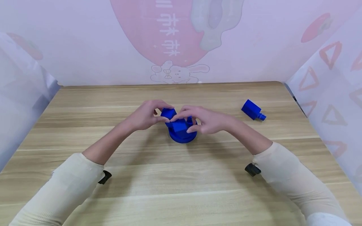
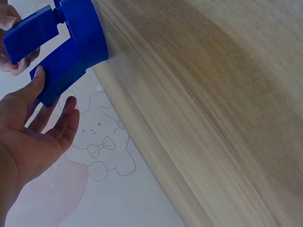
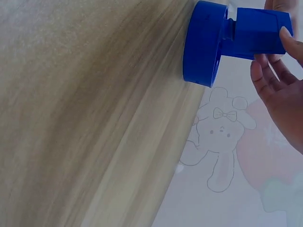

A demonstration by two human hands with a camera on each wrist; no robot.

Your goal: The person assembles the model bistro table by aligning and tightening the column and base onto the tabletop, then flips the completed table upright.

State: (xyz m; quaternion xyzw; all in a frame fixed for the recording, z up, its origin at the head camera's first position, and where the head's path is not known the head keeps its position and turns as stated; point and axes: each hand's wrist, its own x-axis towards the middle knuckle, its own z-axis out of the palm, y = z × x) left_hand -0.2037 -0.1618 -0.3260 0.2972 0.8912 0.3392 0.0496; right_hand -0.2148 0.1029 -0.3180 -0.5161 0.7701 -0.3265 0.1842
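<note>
On the pale wood-grain surface [image 1: 181,188] before a pink-printed white wall [image 1: 85,47], we see left grip [image 1: 146,115] and right grip [image 1: 210,121] angled inward, each half-closed, pinching an angular blue block [image 1: 168,112] at a round blue base [image 1: 183,139]

base [image 1: 182,139] on table [image 1: 181,188], block [image 1: 251,109] to right
</note>
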